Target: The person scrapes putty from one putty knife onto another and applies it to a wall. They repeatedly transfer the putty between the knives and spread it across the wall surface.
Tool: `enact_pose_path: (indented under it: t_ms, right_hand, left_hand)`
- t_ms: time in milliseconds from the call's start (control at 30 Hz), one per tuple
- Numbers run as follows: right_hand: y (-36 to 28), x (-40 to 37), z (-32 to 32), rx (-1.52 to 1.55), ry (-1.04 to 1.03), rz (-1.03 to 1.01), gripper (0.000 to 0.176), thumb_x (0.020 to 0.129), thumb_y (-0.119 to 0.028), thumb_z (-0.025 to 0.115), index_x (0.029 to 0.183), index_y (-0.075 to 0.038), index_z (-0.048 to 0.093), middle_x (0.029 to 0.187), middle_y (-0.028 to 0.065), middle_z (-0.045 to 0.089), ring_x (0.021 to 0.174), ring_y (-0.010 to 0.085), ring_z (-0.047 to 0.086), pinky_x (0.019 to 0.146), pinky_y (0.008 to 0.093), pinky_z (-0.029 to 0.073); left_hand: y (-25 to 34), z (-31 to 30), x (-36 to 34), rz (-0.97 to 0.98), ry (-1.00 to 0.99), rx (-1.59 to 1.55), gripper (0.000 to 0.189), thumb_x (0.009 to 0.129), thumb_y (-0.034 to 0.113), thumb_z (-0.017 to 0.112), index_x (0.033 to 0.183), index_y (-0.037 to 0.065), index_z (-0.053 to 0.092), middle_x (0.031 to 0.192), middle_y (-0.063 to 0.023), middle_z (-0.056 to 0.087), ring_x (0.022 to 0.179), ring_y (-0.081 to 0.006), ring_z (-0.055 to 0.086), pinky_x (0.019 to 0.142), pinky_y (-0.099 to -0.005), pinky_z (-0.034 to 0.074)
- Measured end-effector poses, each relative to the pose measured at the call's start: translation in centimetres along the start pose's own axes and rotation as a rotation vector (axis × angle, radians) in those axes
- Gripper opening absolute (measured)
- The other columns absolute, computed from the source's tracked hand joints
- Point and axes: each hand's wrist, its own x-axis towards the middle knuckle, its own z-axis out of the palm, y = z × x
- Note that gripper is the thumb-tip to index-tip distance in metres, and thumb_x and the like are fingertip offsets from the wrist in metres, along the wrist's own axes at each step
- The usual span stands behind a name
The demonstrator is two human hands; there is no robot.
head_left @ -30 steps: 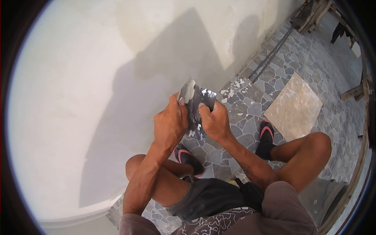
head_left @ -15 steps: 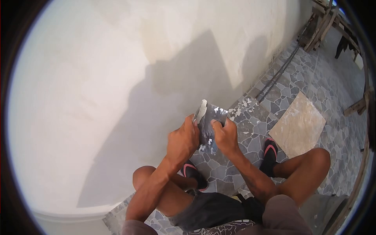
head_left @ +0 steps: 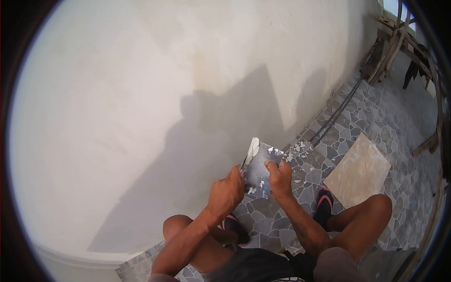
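My right hand (head_left: 280,181) grips a flat metal putty scraper (head_left: 259,171), its thumb pressed on the grey face. White putty flecks cling to the scraper's corners. My left hand (head_left: 227,193) is closed at the scraper's left edge, around a thin scraper blade (head_left: 244,160) seen almost edge-on; its handle is hidden by the fingers. A thick strip of white putty (head_left: 253,148) lies along the upper left edge, where the two blades meet. Both hands are in front of the pale wall, above the stone floor.
The smooth pale wall (head_left: 112,103) fills the left, with my shadow on it. Putty crumbs (head_left: 298,149) lie on the patterned stone floor (head_left: 268,223). A beige square board (head_left: 359,171) lies near my sandalled foot (head_left: 323,207). Wooden scaffolding (head_left: 390,51) stands at upper right.
The view has tilted, so the wall, floor and hands appear lower. The left hand has slid down a little along the scraper's edge, and the plate's face now looks cleaner and brighter.
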Motion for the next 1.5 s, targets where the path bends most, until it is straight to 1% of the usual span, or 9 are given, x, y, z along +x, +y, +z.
enact_pose_path:
  t_ms: [200,367,467,500,600,867,1000,1200,1500]
  right_hand:
    - [-2.8,2.3,-0.4,0.371,0.062,0.105,0.017,0.092,-0.013,0.057,0.077,-0.004,0.057,0.070,-0.0061,0.049,0.063,0.0052,0.042,0.056,0.0275,0.037]
    - [-3.8,3.6,-2.7,0.003,-0.089,-0.138,0.013,0.095,-0.011,0.060,0.092,0.001,0.065,0.080,-0.0031,0.060,0.071,0.0059,0.052,0.065,0.0265,0.045]
    - [-6.6,4.1,-2.4,-0.135,-0.114,-0.264,0.018,0.097,-0.013,0.062,0.102,0.003,0.067,0.084,-0.0007,0.064,0.076,0.0066,0.055,0.069,0.0274,0.047]
    - [-7.5,4.6,-2.7,-0.208,-0.129,-0.304,0.020,0.097,-0.013,0.062,0.105,0.004,0.067,0.085,0.0003,0.066,0.077,0.0069,0.056,0.070,0.0275,0.048]
    - [-11.1,6.5,-2.5,-0.337,-0.153,-0.491,0.022,0.099,-0.012,0.060,0.113,0.004,0.066,0.087,0.0039,0.068,0.077,0.0070,0.055,0.070,0.0262,0.048]
    - [-20.0,13.3,1.0,-0.569,-0.195,-0.945,0.032,0.096,0.004,0.052,0.126,-0.003,0.063,0.108,0.0104,0.069,0.076,0.0119,0.059,0.070,0.0259,0.049]
    - [-21.7,16.9,2.2,-0.717,-0.147,-1.287,0.041,0.091,0.011,0.051,0.127,-0.004,0.062,0.120,0.0136,0.065,0.099,0.0231,0.066,0.081,0.0326,0.055]
    - [-23.9,19.5,3.9,-0.846,-0.126,-1.497,0.054,0.080,0.018,0.052,0.130,-0.003,0.061,0.122,0.0133,0.064,0.113,0.0286,0.062,0.091,0.0370,0.056]
    - [-27.0,22.0,6.3,-0.944,-0.097,-1.563,0.054,0.082,0.017,0.053,0.130,-0.007,0.061,0.124,0.0105,0.063,0.114,0.0276,0.062,0.092,0.0359,0.056]
  left_hand:
    - [-0.3,-0.9,0.2,-0.108,-0.085,-0.149,0.023,0.104,0.020,0.044,0.107,-0.002,0.050,0.070,-0.0243,0.064,0.055,-0.0463,0.060,0.054,-0.0554,0.048]
    - [-1.2,-2.5,1.5,-0.254,0.013,-0.436,0.035,0.107,0.025,0.038,0.097,-0.004,0.053,0.068,-0.0269,0.059,0.063,-0.0470,0.059,0.063,-0.0515,0.046]
    - [-2.7,-2.7,2.7,-0.229,0.102,-0.619,0.040,0.108,0.027,0.036,0.092,-0.005,0.054,0.069,-0.0237,0.055,0.066,-0.0382,0.055,0.067,-0.0453,0.045]
    - [-2.9,-3.3,3.0,-0.289,0.065,-0.681,0.041,0.108,0.028,0.038,0.091,-0.005,0.055,0.073,-0.0146,0.055,0.070,-0.0238,0.050,0.070,-0.0383,0.045]
    - [-4.8,-3.0,3.6,-0.395,-0.049,-0.792,0.042,0.109,0.030,0.038,0.106,-0.005,0.061,0.090,-0.0039,0.061,0.086,-0.0124,0.053,0.082,-0.0310,0.046]
    - [-4.4,-4.8,4.3,-0.519,-0.103,-1.136,0.039,0.108,0.029,0.040,0.109,-0.005,0.060,0.095,-0.0050,0.061,0.088,-0.0116,0.054,0.083,-0.0302,0.047]
    - [-4.4,-5.0,4.3,-0.475,-0.110,-1.108,0.040,0.108,0.030,0.040,0.110,-0.004,0.060,0.098,-0.0058,0.062,0.089,-0.0124,0.054,0.085,-0.0315,0.047]
    - [-5.4,-4.1,4.4,-0.290,-0.087,-0.953,0.041,0.108,0.032,0.039,0.107,-0.004,0.059,0.087,-0.0075,0.061,0.083,-0.0155,0.055,0.081,-0.0335,0.047]
    - [-4.9,-5.5,5.1,-0.111,-0.085,-0.771,0.039,0.108,0.030,0.039,0.097,-0.003,0.056,0.065,-0.0141,0.054,0.060,-0.0242,0.053,0.064,-0.0414,0.045]
